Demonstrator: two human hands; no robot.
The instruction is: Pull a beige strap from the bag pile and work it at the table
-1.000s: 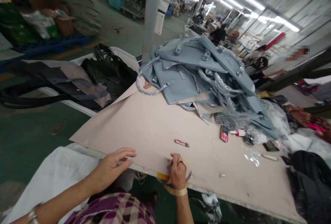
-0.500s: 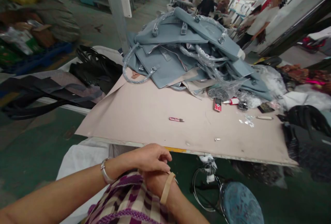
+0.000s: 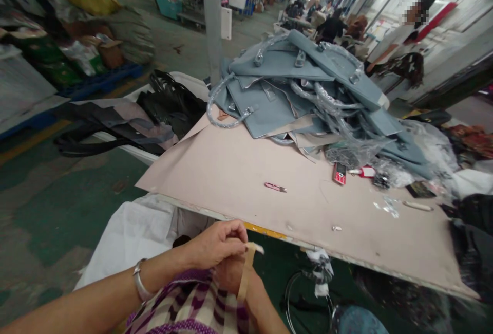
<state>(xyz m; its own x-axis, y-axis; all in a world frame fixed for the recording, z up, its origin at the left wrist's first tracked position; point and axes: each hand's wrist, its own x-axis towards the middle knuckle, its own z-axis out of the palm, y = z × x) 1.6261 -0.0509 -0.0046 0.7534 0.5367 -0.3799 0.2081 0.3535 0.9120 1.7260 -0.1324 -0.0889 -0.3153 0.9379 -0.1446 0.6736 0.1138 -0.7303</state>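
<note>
Below the near edge of the pink work board point(image 3: 231, 174), my left hand point(image 3: 215, 244) pinches the end of a tan tape strip point(image 3: 246, 267) and lifts it off my right wrist. My right hand point(image 3: 231, 275) lies under the left one, mostly hidden, with the strip looped around its wrist. Out on the board lies a small pink thread snipper point(image 3: 275, 187). At the far side sits a pile of blue-grey handbags point(image 3: 292, 87) with plastic-wrapped handles.
A red phone point(image 3: 339, 173), a small bottle and scraps lie right of the snipper. Black bags point(image 3: 169, 103) and dark fabric sit at the left, white cloth point(image 3: 131, 231) below the board. A stool point(image 3: 358, 321) stands lower right. A person stands at the far right.
Both hands have come off the board's edge into my lap. The left hand now covers the right and pulls up the tape end. The view has swung slightly.
</note>
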